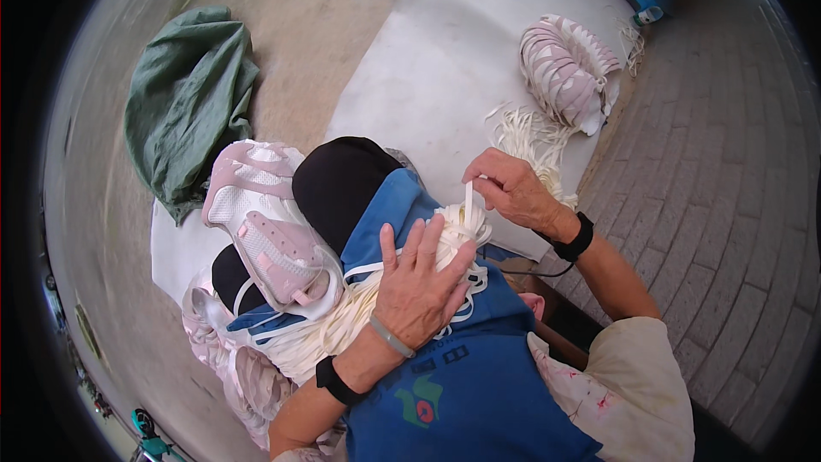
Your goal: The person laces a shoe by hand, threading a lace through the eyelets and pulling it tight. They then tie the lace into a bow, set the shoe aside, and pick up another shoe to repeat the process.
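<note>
1. A crumpled green sack point(188, 107) lies at the far left, on the ground and the edge of a white sheet point(436, 60).
2. Next, a pink-and-white shoe upper point(278, 244) rests on the person's lap, just beside the bundle of cream laces point(312, 342).
3. That bundle stretches across the blue apron point(462, 385), passing beneath the left hand point(419, 287), which lies palm down on it, fingers extended and slightly spread.
4. Just beyond those fingertips, one lace strand point(469, 198) rises from the bundle's right end into the right hand point(511, 191), its thumb and forefinger pinched together on it.
5. Farther right, loose laces point(534, 141) lie near stacked uppers point(564, 77).
</note>
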The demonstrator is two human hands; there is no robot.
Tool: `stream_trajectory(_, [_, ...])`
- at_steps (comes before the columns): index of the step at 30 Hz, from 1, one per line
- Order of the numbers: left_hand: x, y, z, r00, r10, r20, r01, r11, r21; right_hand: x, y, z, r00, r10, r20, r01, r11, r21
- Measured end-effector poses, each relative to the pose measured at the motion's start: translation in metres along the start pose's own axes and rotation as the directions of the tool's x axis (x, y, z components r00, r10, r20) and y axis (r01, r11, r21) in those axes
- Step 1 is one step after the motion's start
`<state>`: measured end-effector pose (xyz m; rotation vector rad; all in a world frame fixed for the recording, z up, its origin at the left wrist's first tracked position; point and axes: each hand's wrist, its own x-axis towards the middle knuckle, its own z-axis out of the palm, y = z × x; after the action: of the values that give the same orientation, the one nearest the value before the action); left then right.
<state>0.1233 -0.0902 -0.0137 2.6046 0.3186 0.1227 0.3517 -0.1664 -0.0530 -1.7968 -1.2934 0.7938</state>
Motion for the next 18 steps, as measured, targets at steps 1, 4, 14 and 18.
stream_trajectory(1, [0.0,0.0,0.001,1.0,-0.002,-0.002,0.002,1.0,0.009,0.0,0.0,-0.001,1.0,-0.002,0.004,0.002,1.0,0.001])
stream_trajectory(4, [0.0,0.0,0.002,1.0,-0.006,-0.014,0.006,1.0,0.025,0.003,-0.003,-0.007,0.902,0.415,0.12,-0.412,0.743,0.527])
stream_trajectory(14, [0.001,0.001,0.006,0.998,0.012,-0.063,-0.009,0.999,0.045,0.035,0.053,-0.09,0.829,0.516,-0.214,-0.077,0.485,0.871])
stream_trajectory(18, [-0.002,0.0,0.008,0.997,-0.002,-0.08,0.005,0.999,0.039,0.049,0.066,-0.215,0.669,0.484,-0.564,0.153,0.653,0.742])
